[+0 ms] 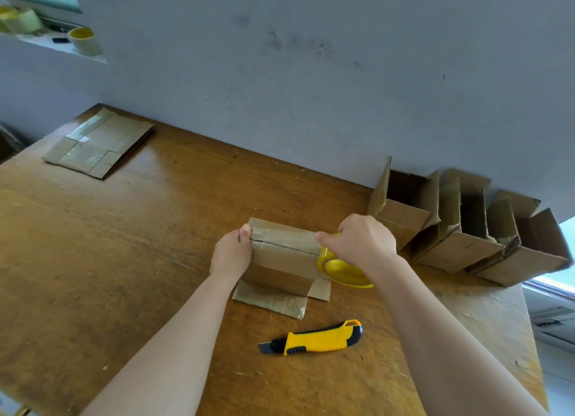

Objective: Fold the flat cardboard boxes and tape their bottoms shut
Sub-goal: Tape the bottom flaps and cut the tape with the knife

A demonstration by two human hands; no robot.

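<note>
The left hand [231,253] clamps one end of the box [283,260], thumb on its seam, right hand [361,244] grasping the tape roll [342,271] at the other end.

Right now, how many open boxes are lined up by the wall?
3, side by side at the back right of the table: the left box, the middle box, the right box. Overlapping flaps could hide another.
</note>
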